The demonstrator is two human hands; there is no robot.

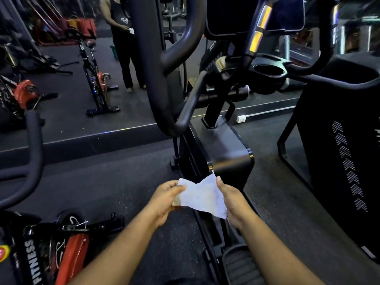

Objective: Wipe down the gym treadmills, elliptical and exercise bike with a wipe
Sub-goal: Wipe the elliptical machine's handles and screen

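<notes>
A white wipe [202,195] is stretched between my two hands in front of my chest. My left hand [165,199] pinches its left edge and my right hand [233,199] pinches its right edge. Straight ahead stands the black elliptical [224,147], its curved handles [181,48] rising above and its foot pedal [240,262] low beside my right arm. A red and black exercise bike [51,249] is at my lower left, with its black handlebar [35,149] curving up. A black treadmill [339,140] stands to the right.
A wall mirror [82,68] ahead reflects a standing person, a spin bike and other gear. A white wall socket [241,119] sits at the mirror's base. Dark rubber floor [115,182] lies between the bike and the elliptical.
</notes>
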